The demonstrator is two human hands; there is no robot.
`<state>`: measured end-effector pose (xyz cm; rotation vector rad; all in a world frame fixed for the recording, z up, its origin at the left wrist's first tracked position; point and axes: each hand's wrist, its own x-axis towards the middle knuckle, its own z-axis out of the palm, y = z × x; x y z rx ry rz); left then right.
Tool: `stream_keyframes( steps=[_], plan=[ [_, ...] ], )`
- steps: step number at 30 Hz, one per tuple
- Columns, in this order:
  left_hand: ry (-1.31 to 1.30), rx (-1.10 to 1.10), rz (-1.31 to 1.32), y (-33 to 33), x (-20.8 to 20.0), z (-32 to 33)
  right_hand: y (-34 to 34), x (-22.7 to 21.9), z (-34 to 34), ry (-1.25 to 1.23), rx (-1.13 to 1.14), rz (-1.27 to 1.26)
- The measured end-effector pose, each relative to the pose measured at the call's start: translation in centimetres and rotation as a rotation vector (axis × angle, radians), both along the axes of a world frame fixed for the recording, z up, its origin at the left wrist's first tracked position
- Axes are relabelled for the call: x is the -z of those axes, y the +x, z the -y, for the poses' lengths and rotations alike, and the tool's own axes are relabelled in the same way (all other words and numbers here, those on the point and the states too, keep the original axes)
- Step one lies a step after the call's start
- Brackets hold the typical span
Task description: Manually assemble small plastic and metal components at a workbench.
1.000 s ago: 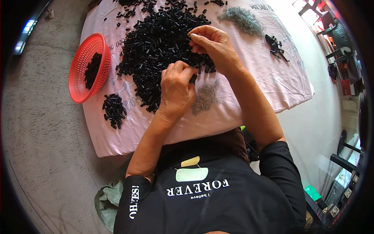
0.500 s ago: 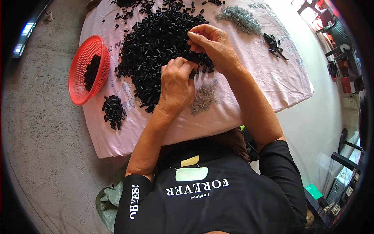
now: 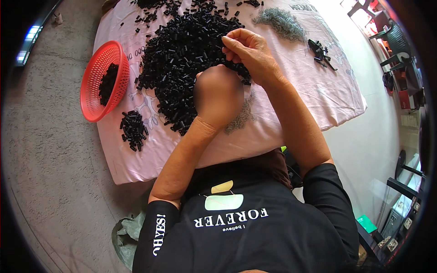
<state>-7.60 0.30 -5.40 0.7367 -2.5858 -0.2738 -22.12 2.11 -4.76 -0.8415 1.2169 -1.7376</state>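
A crumpled greenish sack (image 3: 126, 236) lies at lower left, and a dark chair (image 3: 398, 41) stands at upper right.

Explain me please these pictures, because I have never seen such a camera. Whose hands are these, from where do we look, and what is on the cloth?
There is no machine here: a person works with two bare hands. A camera worn on the head looks down, and its wide lens bends straight edges.

On the pink cloth lies a big heap of small black tubes, with a smaller black pile to the left. Two piles of tiny greyish pieces lie near and far. A red basket at the left holds dark pieces.

The right hand has its thumb and finger pinched together; anything between them is too small to tell. The left hand is blurred, so what it holds cannot be seen.
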Motion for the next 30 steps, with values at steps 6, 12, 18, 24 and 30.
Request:
stream_keyframes(
  steps=[6,12,18,24,30],
  plan=[
    [0.062,-0.006,-0.11,2.5,-1.4,0.2,-0.3,0.4,0.0,0.014,-0.097,-0.096],
    [0.094,-0.04,-0.056,6.3,-1.9,-0.2,0.1,0.8,0.0,0.067,-0.295,-0.038],
    [0.081,-0.167,-0.077,9.1,-1.5,0.3,0.2,0.8,0.1,0.054,-0.3,-0.063],
    [0.07,-0.221,-0.155,8.8,-1.5,1.3,0.5,0.5,0.0,0.108,-0.308,-0.107],
    [0.045,-0.003,-0.1,5.1,-1.0,-0.5,0.3,0.6,-0.1,0.077,-0.292,-0.156]
  ],
)
